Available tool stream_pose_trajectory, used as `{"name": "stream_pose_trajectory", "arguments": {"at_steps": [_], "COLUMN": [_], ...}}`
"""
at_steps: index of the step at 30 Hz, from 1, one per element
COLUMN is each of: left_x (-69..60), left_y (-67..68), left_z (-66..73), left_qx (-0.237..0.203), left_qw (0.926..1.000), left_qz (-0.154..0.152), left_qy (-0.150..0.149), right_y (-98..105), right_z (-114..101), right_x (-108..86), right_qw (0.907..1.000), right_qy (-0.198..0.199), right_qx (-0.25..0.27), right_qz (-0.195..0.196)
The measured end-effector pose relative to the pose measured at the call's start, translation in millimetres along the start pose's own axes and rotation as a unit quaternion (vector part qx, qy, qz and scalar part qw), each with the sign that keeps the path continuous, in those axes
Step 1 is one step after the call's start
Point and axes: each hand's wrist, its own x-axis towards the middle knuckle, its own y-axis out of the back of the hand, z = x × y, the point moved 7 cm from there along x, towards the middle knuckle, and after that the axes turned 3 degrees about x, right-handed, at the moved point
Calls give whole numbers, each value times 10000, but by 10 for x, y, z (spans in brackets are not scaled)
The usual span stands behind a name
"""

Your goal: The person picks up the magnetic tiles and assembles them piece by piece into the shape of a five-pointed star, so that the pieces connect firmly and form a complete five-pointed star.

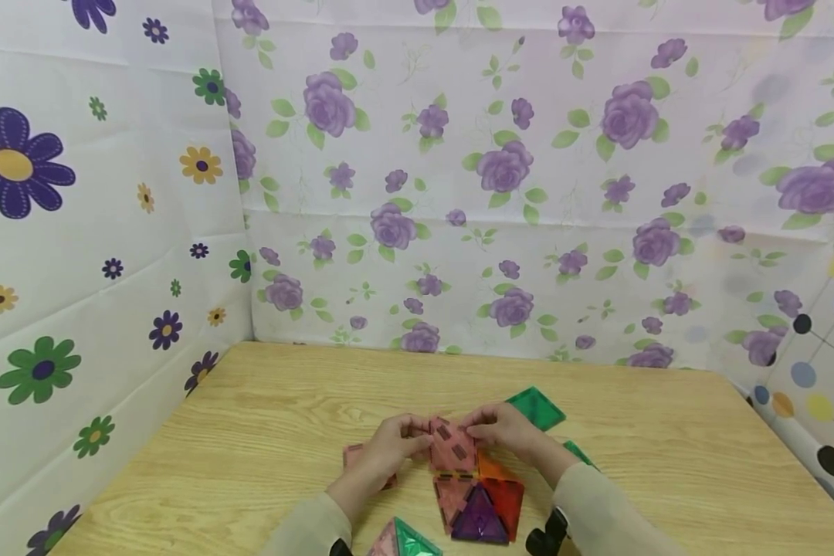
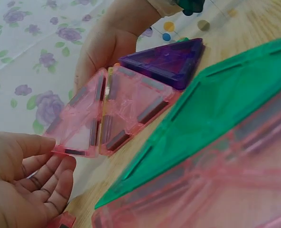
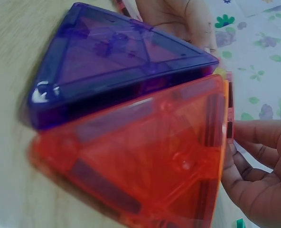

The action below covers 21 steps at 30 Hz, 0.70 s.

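Note:
A pink translucent magnetic tile (image 1: 452, 442) stands between my two hands in the head view. My left hand (image 1: 391, 446) pinches its left edge; the left wrist view shows the thumb on the tile's corner. From the other side, my right hand (image 1: 509, 431) pinches the right edge between thumb and fingers. The tile adjoins a small structure of a pink tile (image 1: 450, 493), a purple triangle (image 1: 481, 521), a red triangle (image 3: 131, 152) and an orange tile (image 1: 495, 466). The structure's far side is hidden.
Another pink tile (image 1: 353, 454) lies partly under my left forearm. Near the front edge sits a green and pink tile piece (image 1: 417, 540). A green tile (image 1: 538, 409) lies beyond my right hand, and another green tile (image 1: 580, 452) shows beside that forearm. Patterned sheets surround the wooden table (image 1: 285, 401).

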Motion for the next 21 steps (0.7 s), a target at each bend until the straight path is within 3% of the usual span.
{"name": "stream_pose_trajectory", "arguments": {"at_steps": [14, 21], "left_x": [-5, 47], "left_y": [-27, 56], "left_z": [62, 228], "left_qx": [645, 939], "left_qw": [9976, 9936], "left_qz": [151, 435], "left_qy": [-201, -457], "right_y": [-38, -12], "right_z": [-50, -89], "right_x": [-31, -39], "right_qw": [9987, 9987], "right_qy": [239, 222], "right_qx": [-442, -437], "right_qz": [-87, -158]}}
